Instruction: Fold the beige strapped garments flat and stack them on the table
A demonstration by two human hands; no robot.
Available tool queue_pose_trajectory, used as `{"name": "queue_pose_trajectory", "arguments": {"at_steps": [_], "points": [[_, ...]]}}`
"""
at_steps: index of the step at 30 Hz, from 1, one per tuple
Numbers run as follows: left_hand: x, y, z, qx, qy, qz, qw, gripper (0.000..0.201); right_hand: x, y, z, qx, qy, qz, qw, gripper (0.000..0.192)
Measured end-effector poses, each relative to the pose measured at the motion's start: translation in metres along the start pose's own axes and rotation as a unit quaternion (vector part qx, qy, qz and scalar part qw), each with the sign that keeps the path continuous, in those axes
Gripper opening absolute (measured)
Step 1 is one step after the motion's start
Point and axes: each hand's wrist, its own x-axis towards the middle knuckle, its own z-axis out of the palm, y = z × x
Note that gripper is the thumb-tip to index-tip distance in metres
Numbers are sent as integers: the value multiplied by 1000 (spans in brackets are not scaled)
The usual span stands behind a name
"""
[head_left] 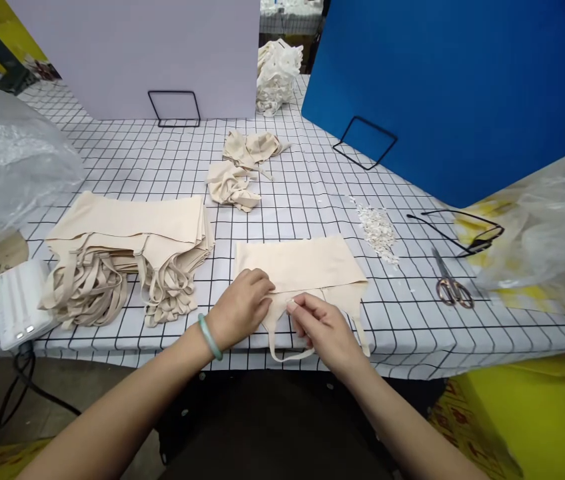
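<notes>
A cream cloth piece with strap loops, like a cloth bag (302,260), lies flat near the table's front edge, its strap hanging toward me. My left hand (242,303), with a pale green bangle on the wrist, has curled fingers closed on its left side near the hem. To the right of it, my right hand (320,327) pinches thumb and forefinger together over the cloth just below the hem line. A small whitish bit shows at those fingertips, too small to name. Left of my hands lies a stack of similar cream cloth bags (132,217) with bunched straps.
Small white pieces (377,230) form a pile at right, near scissors (452,290) and eyeglasses (482,233). Crumpled cream cloth (232,185) lies farther back. A white electrical device (22,303) sits left. Lilac (162,47) and blue (437,87) panels stand behind; plastic bags flank both sides.
</notes>
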Motion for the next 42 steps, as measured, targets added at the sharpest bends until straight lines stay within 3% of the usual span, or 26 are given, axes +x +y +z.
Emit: {"name": "queue_pose_trajectory", "arguments": {"at_steps": [3, 6, 11, 17, 25, 42], "points": [[8, -19, 11, 78, -34, 36, 996, 15, 12, 0, -2, -20, -2, 20, 1000, 35], [12, -25, 17, 93, -30, 37, 995, 18, 19, -3, 3, 7, -18, 62, 998, 29], [16, -24, 10, -10, 10, -6, 1000, 18, 28, -14, 17, 71, -44, 111, 990, 21], [20, -27, 0, -70, -21, -41, 997, 21, 40, -22, 24, 104, -48, 146, 983, 15], [21, -30, 0, -83, -23, -38, 996, 21, 44, -19, 24, 149, -35, 149, 977, 9], [20, -30, 0, -84, -9, -26, 996, 21, 44, -25, 19, 221, 34, 178, 958, 15]]}}
